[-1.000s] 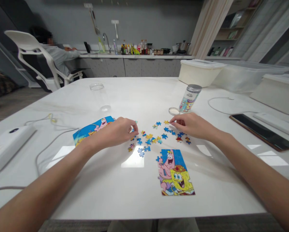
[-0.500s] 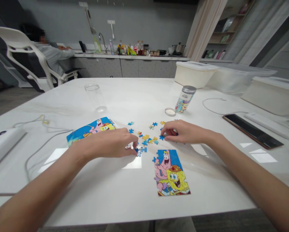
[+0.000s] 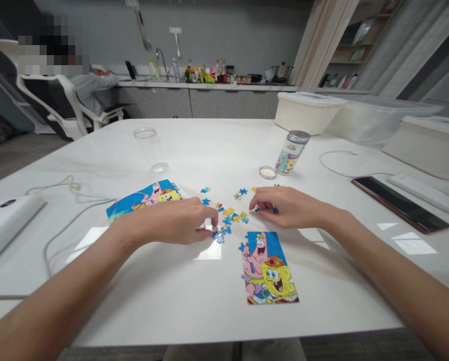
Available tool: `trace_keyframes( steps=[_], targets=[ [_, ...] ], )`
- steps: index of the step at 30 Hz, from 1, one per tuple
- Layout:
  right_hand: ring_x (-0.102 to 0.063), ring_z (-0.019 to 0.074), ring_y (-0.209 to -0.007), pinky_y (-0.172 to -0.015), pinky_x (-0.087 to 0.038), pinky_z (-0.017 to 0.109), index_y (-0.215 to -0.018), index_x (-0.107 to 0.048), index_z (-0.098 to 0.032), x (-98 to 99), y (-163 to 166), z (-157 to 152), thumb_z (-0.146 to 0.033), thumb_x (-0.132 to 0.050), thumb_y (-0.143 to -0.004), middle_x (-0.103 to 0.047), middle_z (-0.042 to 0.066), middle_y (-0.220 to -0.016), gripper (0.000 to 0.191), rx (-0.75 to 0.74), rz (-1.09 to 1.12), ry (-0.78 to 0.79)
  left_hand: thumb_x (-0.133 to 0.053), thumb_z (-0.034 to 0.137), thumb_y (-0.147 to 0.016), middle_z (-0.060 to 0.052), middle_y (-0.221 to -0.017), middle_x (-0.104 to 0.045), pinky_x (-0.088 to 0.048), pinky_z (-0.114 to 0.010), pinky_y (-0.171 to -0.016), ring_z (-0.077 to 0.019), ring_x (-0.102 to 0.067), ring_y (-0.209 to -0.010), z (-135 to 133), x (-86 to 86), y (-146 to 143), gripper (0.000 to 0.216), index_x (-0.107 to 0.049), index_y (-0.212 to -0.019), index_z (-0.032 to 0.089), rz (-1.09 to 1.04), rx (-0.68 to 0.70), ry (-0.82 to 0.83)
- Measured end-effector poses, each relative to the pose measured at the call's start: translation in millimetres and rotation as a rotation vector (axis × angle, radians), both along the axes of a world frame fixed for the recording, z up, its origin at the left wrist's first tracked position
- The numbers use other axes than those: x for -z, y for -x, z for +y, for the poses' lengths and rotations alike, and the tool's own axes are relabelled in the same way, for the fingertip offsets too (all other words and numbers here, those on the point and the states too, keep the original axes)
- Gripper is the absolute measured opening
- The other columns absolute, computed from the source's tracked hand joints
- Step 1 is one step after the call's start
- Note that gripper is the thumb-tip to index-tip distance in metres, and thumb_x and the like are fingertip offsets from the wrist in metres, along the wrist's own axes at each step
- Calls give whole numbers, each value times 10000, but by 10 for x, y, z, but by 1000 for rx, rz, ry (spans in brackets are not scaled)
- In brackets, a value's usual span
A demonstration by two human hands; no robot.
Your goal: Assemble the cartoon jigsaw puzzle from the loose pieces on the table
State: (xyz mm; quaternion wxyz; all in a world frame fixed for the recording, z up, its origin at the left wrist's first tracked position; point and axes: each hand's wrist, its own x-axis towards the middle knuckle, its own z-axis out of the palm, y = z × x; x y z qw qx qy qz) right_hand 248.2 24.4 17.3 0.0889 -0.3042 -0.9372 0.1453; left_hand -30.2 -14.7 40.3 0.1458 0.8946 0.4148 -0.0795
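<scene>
Low over the table, my left hand (image 3: 187, 220) has thumb and forefinger pinched on a small puzzle piece beside a cluster of blue puzzle pieces (image 3: 220, 236). My right hand (image 3: 280, 206) is curled at the right of the loose pieces, finger and thumb closed on a blue puzzle piece mostly hidden by them. More blue shows under its palm. Between the hands lie several loose puzzle pieces (image 3: 229, 212), mostly yellow and blue. Nearer me rests a partly joined puzzle (image 3: 264, 271) with pink and yellow cartoon figures; its left edge is uneven. A picture sheet (image 3: 134, 203) lies partly behind my left hand.
A clear jar (image 3: 149, 150) stands at the back left. At right are a printed canister (image 3: 292, 153), a round lid (image 3: 267, 172), a dark phone-like slab (image 3: 401, 205) and plastic bins (image 3: 307, 115). Cables (image 3: 64, 225) run along the left. A person (image 3: 92, 93) sits beyond the table.
The view has shifted slightly. The blue piece at my right fingertips has been drawn under the fingers. My left hand stays at the blue cluster, with its fingertips slightly moved.
</scene>
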Motion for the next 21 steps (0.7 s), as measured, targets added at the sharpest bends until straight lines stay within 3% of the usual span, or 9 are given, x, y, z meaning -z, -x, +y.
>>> trace_keyframes(
  steps=[5, 8, 15, 21],
  targets=[
    [-555, 151, -780, -670, -424, 275, -1133, -656, -191, 72, 253, -171, -191, -490, -919, -595, 80, -970, 271, -207, 74, -2, -573, 343, -835, -20, -726, -653, -399, -268, -627, -180, -610, -715, -7, 42, -7, 241, -684, -1043, 286, -43, 53, 15],
    [-559, 164, -807, -698, -434, 289, -1151, -658, -186, 116, 330, -230, -218, -472, -954, -585, 86, -951, 273, -255, 78, -13, -571, 360, -832, -21, -721, -645, -396, -275, -629, -179, -601, -704, -22, 35, -42, 260, -686, -1054, 287, -44, 46, 25],
    [-553, 156, -781, -669, -419, 277, -991, -662, -180, 129, 350, -235, -225, -552, -919, -604, 75, -943, 139, -142, 101, 17, -574, 286, -797, -24, -720, -623, -383, -264, -595, -163, -584, -655, -77, -30, -127, 266, -702, -1029, 296, 1, -13, 59],
    [-563, 166, -776, -676, -424, 290, -922, -618, -192, 62, 396, -294, -224, -548, -866, -619, 64, -899, 95, 18, 71, 144, -555, 246, -817, -35, -719, -617, -372, -271, -576, -157, -562, -597, -72, -27, -101, 284, -697, -1059, 295, 23, 6, 11]
  ],
)
